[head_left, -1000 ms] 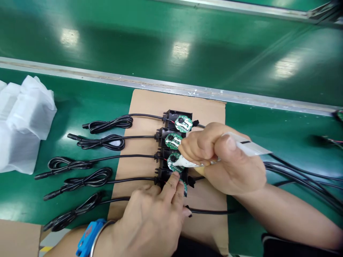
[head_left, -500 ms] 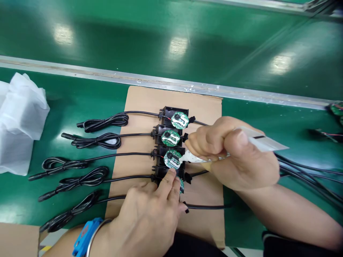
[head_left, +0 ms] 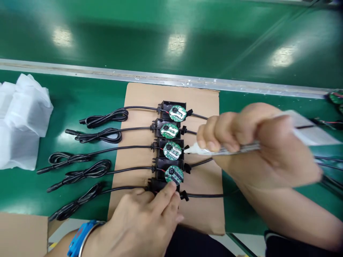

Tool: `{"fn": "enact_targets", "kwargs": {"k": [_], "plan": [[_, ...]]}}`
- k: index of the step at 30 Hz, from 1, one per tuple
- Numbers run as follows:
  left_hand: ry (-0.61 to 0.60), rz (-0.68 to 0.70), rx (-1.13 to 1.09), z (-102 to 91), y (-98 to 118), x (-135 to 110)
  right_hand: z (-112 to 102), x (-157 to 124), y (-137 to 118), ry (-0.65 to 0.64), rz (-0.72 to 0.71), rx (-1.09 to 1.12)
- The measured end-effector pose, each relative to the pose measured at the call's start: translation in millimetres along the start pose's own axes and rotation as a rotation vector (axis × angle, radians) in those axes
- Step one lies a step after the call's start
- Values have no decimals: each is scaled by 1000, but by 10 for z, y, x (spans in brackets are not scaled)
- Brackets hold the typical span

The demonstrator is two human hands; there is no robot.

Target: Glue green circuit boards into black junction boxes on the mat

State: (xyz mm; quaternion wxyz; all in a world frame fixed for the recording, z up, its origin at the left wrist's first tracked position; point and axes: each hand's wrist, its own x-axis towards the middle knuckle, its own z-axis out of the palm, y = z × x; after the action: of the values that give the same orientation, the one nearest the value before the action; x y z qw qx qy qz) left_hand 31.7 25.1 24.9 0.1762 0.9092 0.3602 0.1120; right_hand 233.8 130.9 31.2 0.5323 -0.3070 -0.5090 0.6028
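Note:
My right hand is closed around a white squeeze tube, its nozzle pointing left at the right edge of a round green circuit board. White paste lies in a looped line on this board and on the two above it, the second board and the top board. My left hand has its fingers stretched out, and a fingertip touches the lower edge of the fourth board, which shows dark components. Each board sits on a black plastic housing. The lowest housing is partly hidden under my left hand.
Brown cardboard lies under the housings on the green table. Coiled black cables extend left, and more cables run right. White wrapping stands at the left. A metal strip crosses behind. More boards lie far right.
My right hand and the tube have moved right, taking the nozzle off the third board's surface. My left fingertip has moved from the third board's lower edge to the fourth board, now uncovered.

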Motion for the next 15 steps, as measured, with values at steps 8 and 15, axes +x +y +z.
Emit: {"fn": "enact_targets", "kwargs": {"k": [8,15], "plan": [[43,1,-32,177,17,-228,344,-454,98,-94,106,113],[54,-43,-8,250,23,-237,343,-524,169,-63,15,42]]}}
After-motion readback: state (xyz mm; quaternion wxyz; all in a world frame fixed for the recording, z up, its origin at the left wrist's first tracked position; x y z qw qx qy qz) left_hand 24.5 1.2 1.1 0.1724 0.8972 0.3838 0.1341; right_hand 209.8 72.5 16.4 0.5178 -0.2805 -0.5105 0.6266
